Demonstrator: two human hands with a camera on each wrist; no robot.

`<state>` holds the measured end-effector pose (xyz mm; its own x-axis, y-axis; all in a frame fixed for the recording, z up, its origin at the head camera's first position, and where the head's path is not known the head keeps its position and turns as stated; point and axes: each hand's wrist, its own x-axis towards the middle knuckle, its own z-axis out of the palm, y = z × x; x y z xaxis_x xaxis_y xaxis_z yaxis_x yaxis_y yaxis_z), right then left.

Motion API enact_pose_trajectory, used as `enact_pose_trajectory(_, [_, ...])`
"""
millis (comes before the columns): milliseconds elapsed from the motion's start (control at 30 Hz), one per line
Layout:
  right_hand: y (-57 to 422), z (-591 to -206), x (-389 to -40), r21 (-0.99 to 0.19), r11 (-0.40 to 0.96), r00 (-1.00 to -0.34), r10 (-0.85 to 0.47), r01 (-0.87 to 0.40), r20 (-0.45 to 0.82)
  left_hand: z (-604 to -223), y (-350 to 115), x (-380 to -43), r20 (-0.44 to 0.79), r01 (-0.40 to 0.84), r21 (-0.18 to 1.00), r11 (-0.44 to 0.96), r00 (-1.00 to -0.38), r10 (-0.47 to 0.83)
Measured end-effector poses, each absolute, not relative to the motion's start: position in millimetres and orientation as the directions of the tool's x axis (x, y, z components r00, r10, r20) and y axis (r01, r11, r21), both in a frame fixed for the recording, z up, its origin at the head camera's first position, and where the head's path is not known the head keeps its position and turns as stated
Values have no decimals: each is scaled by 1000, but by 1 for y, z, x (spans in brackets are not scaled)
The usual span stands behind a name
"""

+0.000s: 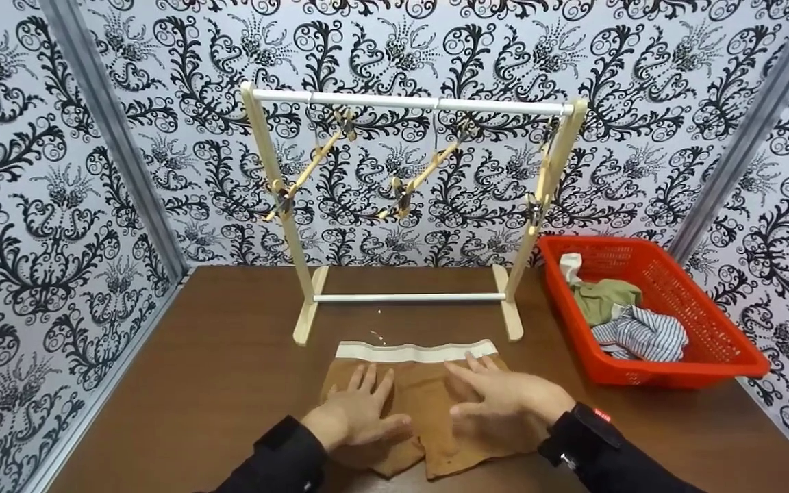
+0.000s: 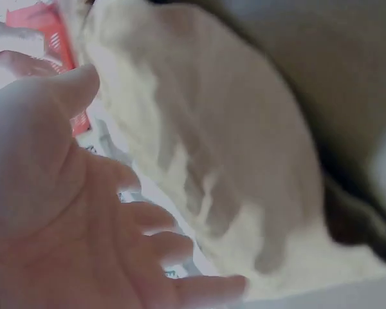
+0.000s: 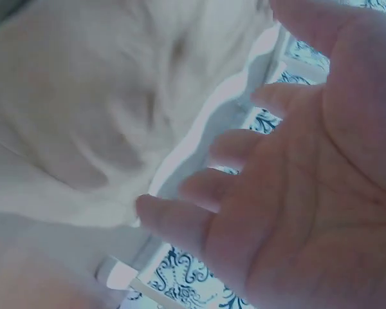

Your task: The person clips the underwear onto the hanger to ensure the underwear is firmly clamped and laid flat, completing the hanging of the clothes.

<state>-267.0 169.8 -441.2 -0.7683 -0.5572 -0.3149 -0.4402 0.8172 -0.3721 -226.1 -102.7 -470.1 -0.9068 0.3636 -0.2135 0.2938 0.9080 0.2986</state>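
Observation:
A pair of brown shorts (image 1: 420,394) with a white waistband (image 1: 411,353) lies spread on the table, its waistband toward the rack and its legs toward me. My left hand (image 1: 360,414) is over the left part of the shorts, fingers spread and straight. Over the right part, my right hand (image 1: 511,396) is also spread, fingertips near the waistband. Both wrist views show the palms facing the pale-looking cloth, the left hand (image 2: 71,219) and the right hand (image 3: 309,187) holding nothing. Whether the palms touch the cloth is hard to tell.
Behind the shorts stands a wooden rack (image 1: 408,102) with a white top bar. Several wooden clip hangers (image 1: 435,163) hang from it. On the right, a red basket (image 1: 716,305) holds a green cloth (image 1: 607,300) and a striped cloth (image 1: 646,334). Patterned walls enclose the brown table (image 1: 230,356).

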Motion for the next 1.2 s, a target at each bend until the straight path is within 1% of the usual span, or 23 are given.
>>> enact_pose_trajectory(67, [170,-438,-273,-385,776,-753,-609,-500,-249,-467,-107,-230,-107,367,316,875,-903,417])
enact_pose_trajectory(133, [170,-434,-277,-401,747,-749,-634,-530,-191,-460,-111,-234,22,430,339,837,-893,450])
enact_pose_trajectory(200, [168,-429,-280,-434,714,-746,-653,-550,-131,-450,-117,-238,148,464,381,800,-885,442])
enact_pose_trajectory(233, [166,-427,-282,-451,700,-747,-657,-554,-101,-444,-121,-240,208,464,410,785,-886,415])
enact_pose_trajectory(300, [161,-424,-287,-489,673,-753,-656,-555,-47,-429,-129,-244,296,438,512,739,-898,327])
enact_pose_trajectory(367, [154,-419,-294,-536,646,-766,-643,-543,0,-415,-140,-249,369,402,624,670,-908,201])
enact_pose_trajectory(467, [139,-413,-307,-622,604,-799,-598,-498,59,-394,-158,-256,425,365,773,519,-905,4])
enact_pose_trajectory(533, [125,-408,-317,-710,539,-821,-563,-453,97,-383,-168,-259,451,375,825,422,-887,-94])
enact_pose_trajectory(600, [106,-400,-327,-794,447,-840,-524,-412,141,-372,-177,-261,459,389,859,333,-873,-163])
enact_pose_trajectory(667, [84,-392,-338,-891,286,-851,-494,-351,177,-361,-182,-261,481,420,864,279,-853,-204])
enact_pose_trajectory(733, [60,-382,-348,-958,105,-865,-465,-266,190,-351,-183,-261,517,460,849,260,-827,-223])
enact_pose_trajectory(800, [38,-371,-356,-982,-76,-876,-444,-174,190,-340,-182,-261,565,507,820,267,-793,-229])
enact_pose_trajectory(867, [17,-360,-362,-972,-217,-882,-434,-95,183,-331,-179,-260,612,546,785,293,-758,-227])
enact_pose_trajectory(967, [-12,-343,-368,-932,-358,-880,-424,-54,214,-321,-174,-259,652,584,753,302,-723,-227])
enact_pose_trajectory(1067, [-37,-328,-366,-880,-472,-874,-407,-47,265,-316,-170,-258,660,595,748,293,-712,-240])
enact_pose_trajectory(1200, [-62,-309,-358,-834,-550,-864,-394,-53,314,-312,-169,-259,670,608,741,285,-698,-254])
